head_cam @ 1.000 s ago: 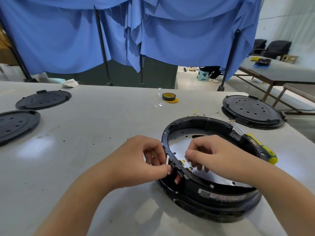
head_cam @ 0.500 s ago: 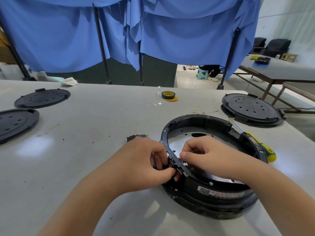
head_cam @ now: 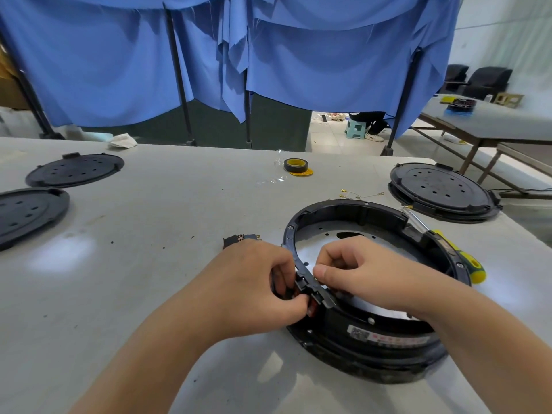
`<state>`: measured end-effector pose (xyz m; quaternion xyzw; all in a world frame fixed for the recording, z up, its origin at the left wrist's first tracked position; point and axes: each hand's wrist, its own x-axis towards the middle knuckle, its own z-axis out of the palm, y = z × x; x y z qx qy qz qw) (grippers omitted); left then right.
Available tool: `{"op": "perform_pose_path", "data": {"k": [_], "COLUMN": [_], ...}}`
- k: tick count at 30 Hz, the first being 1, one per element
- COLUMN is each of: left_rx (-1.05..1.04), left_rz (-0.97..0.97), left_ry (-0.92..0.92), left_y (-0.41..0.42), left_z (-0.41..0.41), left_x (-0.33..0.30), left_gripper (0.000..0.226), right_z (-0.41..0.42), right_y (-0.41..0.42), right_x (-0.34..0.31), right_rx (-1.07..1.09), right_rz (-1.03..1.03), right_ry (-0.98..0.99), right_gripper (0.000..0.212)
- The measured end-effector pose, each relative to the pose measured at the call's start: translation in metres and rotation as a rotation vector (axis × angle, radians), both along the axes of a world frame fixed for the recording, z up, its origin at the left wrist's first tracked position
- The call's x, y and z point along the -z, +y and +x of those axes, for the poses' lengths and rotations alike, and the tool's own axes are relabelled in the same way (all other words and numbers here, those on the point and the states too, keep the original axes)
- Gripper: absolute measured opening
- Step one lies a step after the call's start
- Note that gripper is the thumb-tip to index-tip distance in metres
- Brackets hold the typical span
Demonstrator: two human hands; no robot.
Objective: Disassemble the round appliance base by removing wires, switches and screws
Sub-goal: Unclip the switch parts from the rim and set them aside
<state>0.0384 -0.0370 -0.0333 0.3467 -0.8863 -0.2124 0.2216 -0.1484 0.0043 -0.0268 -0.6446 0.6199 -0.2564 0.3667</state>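
Pinching the red switch [head_cam: 311, 306] at the near-left rim of the round black base [head_cam: 370, 339] on the worktop [head_cam: 155, 264], my left hand [head_cam: 254, 291] had its fingers curled outside the wall. My right hand [head_cam: 355, 270] curled its fingers inside that rim; whether they held anything I could not tell

- A workshop or small disassembly floor, not a home.
- Wide grey desk [head_cam: 155, 222] strewn with black round covers [head_cam: 74, 170] at 10 o'clock and another stack [head_cam: 442, 191] at 2 o'clock.
- Tape roll [head_cam: 295, 165] at 12 o'clock; screwdriver [head_cam: 457, 253] at 3 o'clock.
- Blue curtain [head_cam: 209, 61] on poles screens the station.
- Second work desk [head_cam: 493, 121], plastic stool [head_cam: 355, 129] beyond.
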Motion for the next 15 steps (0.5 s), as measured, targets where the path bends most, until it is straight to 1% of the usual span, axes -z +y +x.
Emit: {"op": "perform_pose_path", "data": {"k": [3,8,12,15], "left_rx": [0.002,0.031,0.047,0.053], "left_rz": [0.01,0.039,0.04,0.033], "left_ry": [-0.001,0.011,0.028,0.033], "left_y": [-0.0007,-0.0013,-0.001,-0.0011], "left_z": [0.0003,0.0005,0.0002,0.0003], "left_x": [-0.0001,0.0002,-0.0003,-0.0001], "left_gripper": [0.024,0.016,0.017,0.019], "right_z": [-0.0015,-0.0033,-0.0018,0.0029], "right_y": [-0.0009,-0.0037,-0.007,-0.0086], "right_x": [0.0019,0.0042,0.0052,0.0021], "right_rx": [0.0,0.039,0.1,0.156], "right_rz": [-0.008,0.025,0.052,0.108], "right_ry": [-0.018,-0.007,-0.008,-0.056], "right_gripper": [0.029,0.031,0.026,0.032]}}
